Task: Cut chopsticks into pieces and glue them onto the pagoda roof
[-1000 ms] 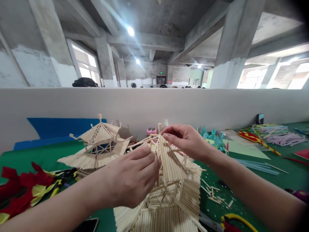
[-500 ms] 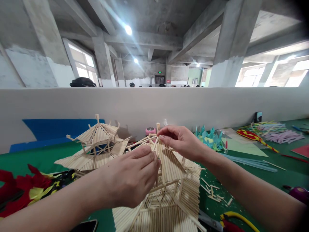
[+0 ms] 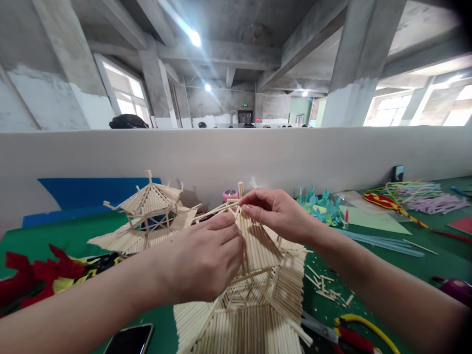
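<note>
A pavilion model built from thin wooden sticks [image 3: 258, 250] stands in front of me, with a slatted roof above a wide lower skirt. My left hand [image 3: 210, 260] is closed at the roof's left side, its fingertips pinching a thin wooden stick [image 3: 235, 212] near the peak. The lower part of that stick is hidden by the hand. From the right, my right hand [image 3: 271, 211] reaches to the peak, thumb and forefinger pinched at the stick's upper end. A second, similar pavilion model [image 3: 151, 206] stands behind to the left.
Scissors [image 3: 320, 329] with yellow-red handles and loose stick offcuts [image 3: 326, 287] lie right of the model. A phone [image 3: 131, 339] lies front left, near red and yellow crafts [image 3: 44, 275]. Teal paper crafts [image 3: 320, 206] and pale strips [image 3: 383, 241] lie right. A white partition [image 3: 236, 157] runs behind.
The left hand has shifted slightly up toward the peak. The right hand keeps its place there. The view has tilted a little, showing more of the phone and scissors.
</note>
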Motion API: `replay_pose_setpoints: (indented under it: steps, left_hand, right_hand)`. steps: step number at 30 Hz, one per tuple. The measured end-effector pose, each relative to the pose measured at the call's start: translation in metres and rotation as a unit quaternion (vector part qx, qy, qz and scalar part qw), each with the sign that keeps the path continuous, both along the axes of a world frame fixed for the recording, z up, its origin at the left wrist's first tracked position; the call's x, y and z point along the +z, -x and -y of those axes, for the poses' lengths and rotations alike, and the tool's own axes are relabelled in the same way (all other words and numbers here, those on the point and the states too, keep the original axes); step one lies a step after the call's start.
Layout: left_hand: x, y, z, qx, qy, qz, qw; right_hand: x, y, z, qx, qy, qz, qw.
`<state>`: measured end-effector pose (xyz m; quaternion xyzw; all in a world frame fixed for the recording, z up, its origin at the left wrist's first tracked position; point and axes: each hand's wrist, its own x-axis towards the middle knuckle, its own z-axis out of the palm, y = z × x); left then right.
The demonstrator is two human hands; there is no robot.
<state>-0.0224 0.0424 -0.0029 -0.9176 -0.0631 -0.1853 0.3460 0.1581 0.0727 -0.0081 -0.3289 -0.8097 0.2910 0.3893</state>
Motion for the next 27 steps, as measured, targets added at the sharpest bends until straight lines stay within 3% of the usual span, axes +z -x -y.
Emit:
replay_pose_setpoints:
  steps: [27]
  left_hand:
    - [0.0026,-0.0058,0.0013,0.003,-0.014,0.019,1.0]
  right_hand:
    - [0.0008,0.0002,0.0018,0.007,0.01,-0.002,1.0]
